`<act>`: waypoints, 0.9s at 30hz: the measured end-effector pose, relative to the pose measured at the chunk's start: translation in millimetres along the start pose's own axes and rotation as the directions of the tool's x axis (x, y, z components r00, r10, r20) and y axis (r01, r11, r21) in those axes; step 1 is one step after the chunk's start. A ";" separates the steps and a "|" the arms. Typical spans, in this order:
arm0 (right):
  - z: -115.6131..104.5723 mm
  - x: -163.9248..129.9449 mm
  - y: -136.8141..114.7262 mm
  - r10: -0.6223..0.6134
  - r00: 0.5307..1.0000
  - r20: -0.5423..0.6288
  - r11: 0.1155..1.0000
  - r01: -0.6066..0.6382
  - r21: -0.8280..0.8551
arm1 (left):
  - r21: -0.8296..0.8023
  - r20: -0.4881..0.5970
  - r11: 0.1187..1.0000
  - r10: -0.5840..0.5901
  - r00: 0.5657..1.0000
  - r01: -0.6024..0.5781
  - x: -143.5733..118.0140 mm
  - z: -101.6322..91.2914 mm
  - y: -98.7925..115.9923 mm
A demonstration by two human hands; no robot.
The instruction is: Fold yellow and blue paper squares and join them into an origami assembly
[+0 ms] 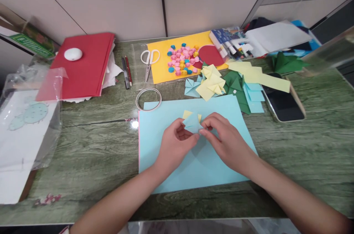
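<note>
Between my two hands is a small folded piece of light blue paper (193, 122). My left hand (177, 142) pinches its left and lower side between thumb and fingers. The fingertips of my right hand (221, 136) grip its right corner. Pale yellow paper (187, 114) shows just behind the blue piece; whether the two are joined I cannot tell. Both hands are over a large light blue sheet (171, 177), which has a pink edge along its left side. Beyond the hands lie folded yellow pieces (212, 82) and folded blue pieces (190, 87).
A roll of tape (148, 109) touches the sheet's upper left. Scissors (148, 65) and a yellow sheet (159, 73) with pink, blue and yellow paper bits lie behind. At right are green paper (240, 95) and a phone (284, 101). A red folder (80, 75) and plastic bag (52, 131) occupy the left.
</note>
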State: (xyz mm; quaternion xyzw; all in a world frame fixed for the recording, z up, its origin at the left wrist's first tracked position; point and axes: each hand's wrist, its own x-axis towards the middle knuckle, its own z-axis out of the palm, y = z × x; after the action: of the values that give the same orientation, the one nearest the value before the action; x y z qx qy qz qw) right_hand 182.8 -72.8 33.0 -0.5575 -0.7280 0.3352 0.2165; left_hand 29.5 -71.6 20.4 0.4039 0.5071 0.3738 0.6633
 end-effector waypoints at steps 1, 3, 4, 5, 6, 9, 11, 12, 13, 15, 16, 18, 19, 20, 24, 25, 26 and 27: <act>-0.1 0.0 0.0 0.000 1.000 0.006 1.000 0.000 0.004 | -0.001 -0.008 1.000 0.002 1.000 -0.002 -0.2 0.2 0.4; -0.7 0.1 -0.4 0.003 1.000 0.025 1.000 -0.004 0.023 | -0.012 -0.020 1.000 0.009 1.000 -0.009 -0.5 0.6 0.6; -1.1 0.1 -0.6 0.002 0.999 0.036 1.000 -0.003 0.031 | -0.020 -0.020 1.000 0.009 1.000 -0.010 -0.6 0.7 0.3; -1.5 0.1 -0.8 -0.002 0.999 0.046 0.999 0.000 0.036 | -0.029 -0.018 1.000 0.008 1.000 -0.009 -0.5 0.9 -0.1; -1.9 0.1 -0.9 -0.007 0.998 0.057 0.999 0.005 0.035 | -0.034 -0.013 0.999 0.008 1.000 -0.009 -0.5 1.1 -0.7; -3.2 -0.6 -0.9 -0.023 0.998 0.061 1.000 0.022 0.010 | -0.030 -0.008 0.999 0.027 1.000 -0.027 -0.7 1.7 -2.6; -4.0 -0.9 -0.8 -0.028 0.998 0.063 1.000 0.029 -0.009 | -0.016 -0.013 0.999 0.041 0.999 -0.041 -1.1 2.0 -3.3; -4.3 -1.0 -0.8 -0.030 0.997 0.064 0.999 0.031 -0.019 | -0.009 -0.017 0.999 0.043 0.999 -0.043 -1.3 2.1 -3.4; -4.6 -1.0 -0.8 -0.029 0.997 0.066 0.999 0.031 -0.029 | -0.002 -0.020 0.999 0.041 0.999 -0.041 -1.4 2.2 -3.3; -4.9 -0.9 -1.1 -0.023 0.998 0.065 0.998 0.026 -0.051 | 0.012 -0.028 0.999 0.034 0.999 -0.034 -1.2 2.4 -2.7; -5.0 -0.9 -1.3 -0.021 0.998 0.061 0.998 0.025 -0.060 | 0.016 -0.032 0.999 0.030 0.999 -0.030 -1.0 2.4 -2.4; -5.0 -1.1 -1.9 -0.022 0.998 0.052 0.997 0.025 -0.071 | 0.015 -0.033 1.000 0.025 0.999 -0.024 -0.3 2.6 -2.0; -4.9 -1.3 -2.2 -0.022 0.999 0.049 0.997 0.025 -0.071 | 0.009 -0.031 1.000 0.023 0.999 -0.023 -0.1 2.7 -1.9; -4.8 -1.5 -2.4 -0.023 0.999 0.044 0.997 0.026 -0.069 | 0.003 -0.027 1.000 0.020 0.999 -0.020 0.1 2.8 -1.9; -2.9 -2.2 -2.9 -0.028 0.999 0.027 0.998 0.029 -0.060 | -0.009 -0.018 1.000 0.013 1.000 -0.014 -0.1 3.6 -2.3; -2.0 -2.2 -2.9 -0.033 0.999 0.021 0.998 0.034 -0.061 | -0.007 -0.020 1.000 0.013 1.000 -0.013 -0.3 3.7 -2.4; -0.9 -2.2 -2.8 -0.038 0.999 0.013 0.997 0.039 -0.063 | -0.004 -0.021 1.000 0.013 1.000 -0.013 -0.6 3.8 -2.5; 0.3 -2.1 -2.7 -0.044 0.999 0.004 0.997 0.044 -0.068 | 0.000 -0.022 1.000 0.012 1.000 -0.012 -0.9 3.9 -2.5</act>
State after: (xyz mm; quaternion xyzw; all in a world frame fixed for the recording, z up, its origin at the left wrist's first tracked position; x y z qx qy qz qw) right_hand 181.4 -75.3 34.8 -0.5478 -0.7514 0.3060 0.2040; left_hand 33.3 -74.0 19.1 0.4029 0.5120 0.3821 0.6554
